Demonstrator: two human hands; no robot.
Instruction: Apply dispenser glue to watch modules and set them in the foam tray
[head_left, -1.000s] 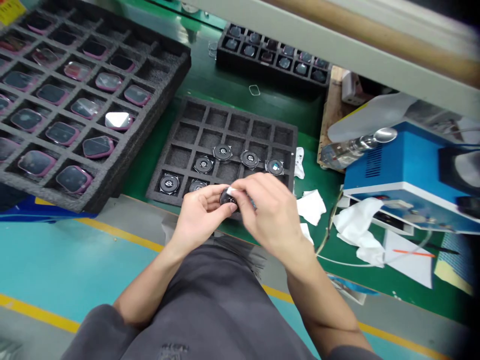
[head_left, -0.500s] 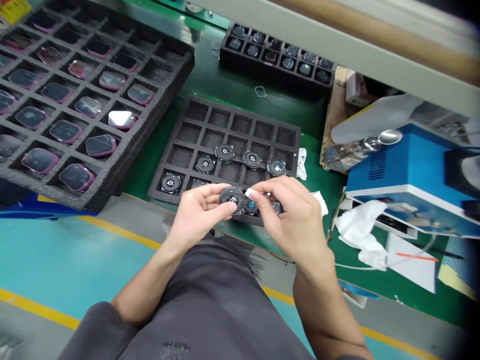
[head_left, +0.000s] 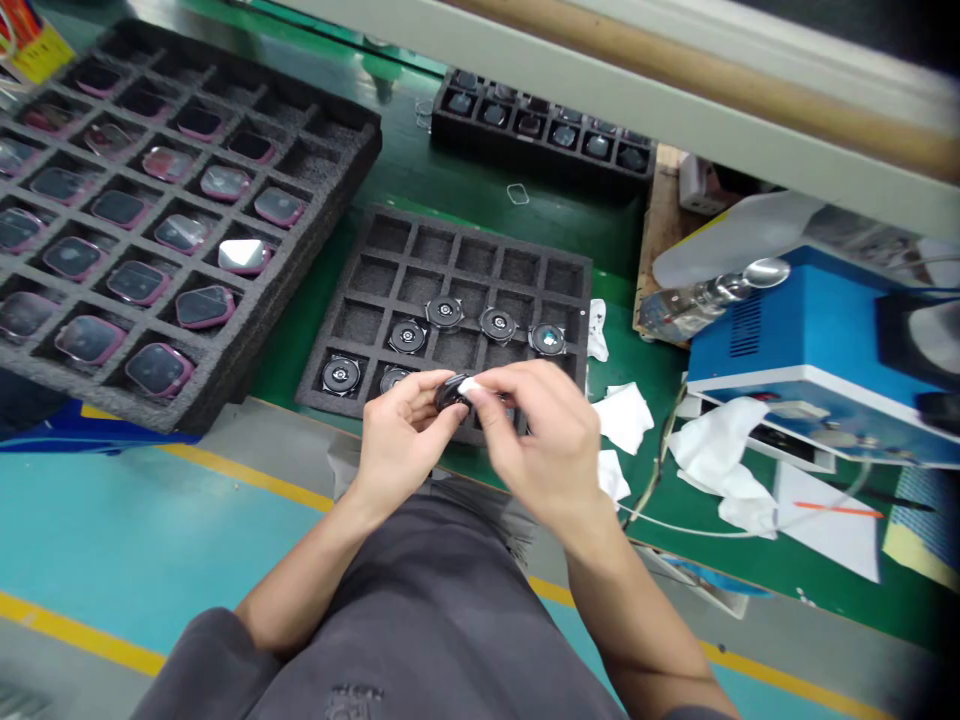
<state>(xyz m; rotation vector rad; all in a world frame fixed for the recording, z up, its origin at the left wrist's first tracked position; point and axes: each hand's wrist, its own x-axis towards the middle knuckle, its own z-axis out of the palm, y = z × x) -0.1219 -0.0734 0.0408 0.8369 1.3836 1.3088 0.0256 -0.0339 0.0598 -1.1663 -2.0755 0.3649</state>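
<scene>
My left hand [head_left: 401, 430] grips a round black watch case [head_left: 451, 391] between thumb and fingers, tilted so that its edge shows. My right hand [head_left: 536, 425] pinches a small piece of white cloth [head_left: 469, 385] against the rim of the watch case. Both hands are above the near edge of a dark foam tray [head_left: 379, 272]. Several similar round watch cases sit in the tray, among them one at the left [head_left: 341, 375] and one in the middle [head_left: 445, 311]. My right hand hides part of the tray's near right corner.
A larger foam tray [head_left: 300, 240] of pink-rimmed watch pieces stands at the left. Another tray [head_left: 540, 155] lies at the back under a shelf bar [head_left: 675, 130]. Crumpled white cloths [head_left: 624, 415], a blue machine [head_left: 825, 350] and a clear bottle [head_left: 682, 300] with a metal top are at the right.
The watch case has been turned from face-up to edge-on in my left hand. My right hand has moved left, bringing the white cloth onto the case.
</scene>
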